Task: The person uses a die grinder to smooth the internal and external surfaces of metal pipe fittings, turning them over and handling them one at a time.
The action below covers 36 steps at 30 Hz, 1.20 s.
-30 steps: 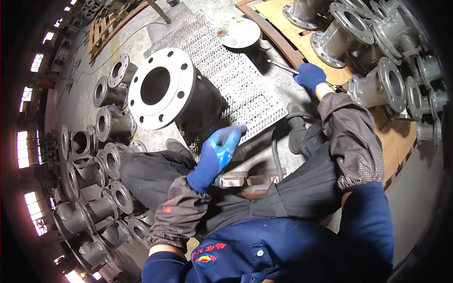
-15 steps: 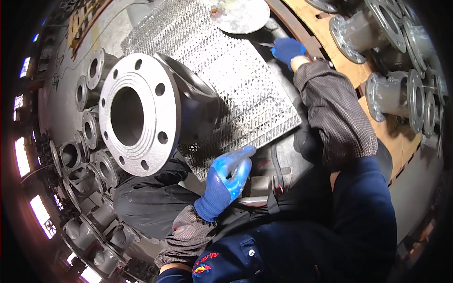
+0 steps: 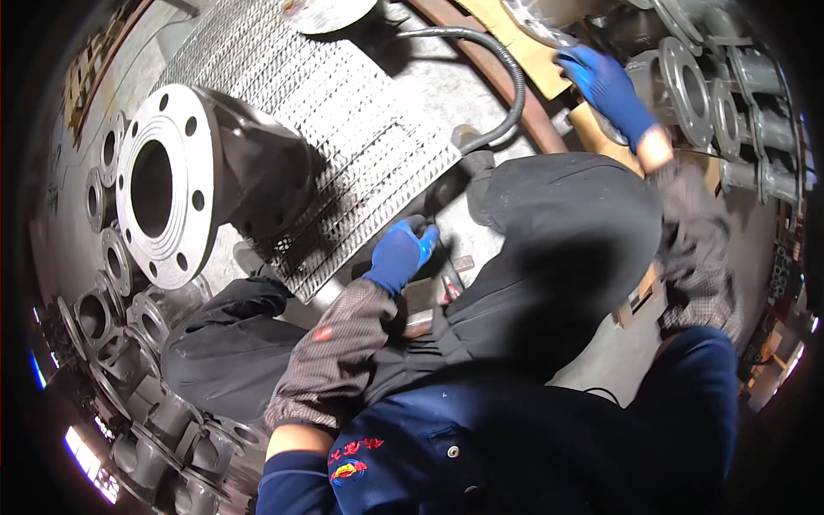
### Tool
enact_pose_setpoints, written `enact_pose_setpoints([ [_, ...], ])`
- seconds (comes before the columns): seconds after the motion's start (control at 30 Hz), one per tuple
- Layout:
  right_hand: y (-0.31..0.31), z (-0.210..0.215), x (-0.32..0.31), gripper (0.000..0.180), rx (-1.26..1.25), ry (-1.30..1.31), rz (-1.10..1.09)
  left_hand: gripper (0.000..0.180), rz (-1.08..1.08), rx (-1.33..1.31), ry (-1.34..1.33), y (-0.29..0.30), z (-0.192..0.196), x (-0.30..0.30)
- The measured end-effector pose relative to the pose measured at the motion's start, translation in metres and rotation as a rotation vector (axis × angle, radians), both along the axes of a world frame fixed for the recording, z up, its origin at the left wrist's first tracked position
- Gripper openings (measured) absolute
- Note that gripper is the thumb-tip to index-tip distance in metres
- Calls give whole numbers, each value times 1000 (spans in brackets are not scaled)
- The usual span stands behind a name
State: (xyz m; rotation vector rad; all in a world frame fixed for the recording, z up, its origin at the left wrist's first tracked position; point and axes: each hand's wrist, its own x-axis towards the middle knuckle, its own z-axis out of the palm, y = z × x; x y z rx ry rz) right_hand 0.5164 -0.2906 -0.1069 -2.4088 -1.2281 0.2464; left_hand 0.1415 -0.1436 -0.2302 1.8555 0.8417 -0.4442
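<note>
Pipe: big flanged one, just past left hand, to its left
Left hand: curled, can't tell on what
Right hand: way apart, near more pipes, grip unclear tbh

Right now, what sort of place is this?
Probably a metal workshop or factory: a big flanged fitting sits on a ridged metal panel, and many grey flanged pipe pieces crowd both sides.

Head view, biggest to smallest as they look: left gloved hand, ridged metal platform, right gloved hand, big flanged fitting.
1. Ridged metal platform, partly hidden
2. Big flanged fitting; nearness may inflate it
3. Right gloved hand
4. Left gloved hand
</note>
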Motion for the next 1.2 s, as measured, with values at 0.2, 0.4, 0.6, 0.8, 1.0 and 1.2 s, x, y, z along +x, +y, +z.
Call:
enact_pose_setpoints([
  [0.2, -106, 2, -138, 23, 367, 732, -771, 69, -162, -31, 298, -11, -61, 31],
  [0.4, -133, -16, -223, 24, 292, 928, -947, 58, -203, -67, 528, -34, -84, 44],
  [0.6, -127, -20, -241, 25, 250, 974, -969, 25, -773, 58, -265, -162, -240, -39],
  [0.8, -140, -19, -240, 26, 267, 917, -1067, 40, -66, 349, 13, -89, -28, 89],
  [1.0, -133, -24, -239, 27, 262, 929, -1047, 59, -216, 306, 136, -58, -108, 107],
  [1.2, -137, -31, -243, 28, 248, 929, -1095, 34, -319, 150, 91, -40, -126, 125],
])
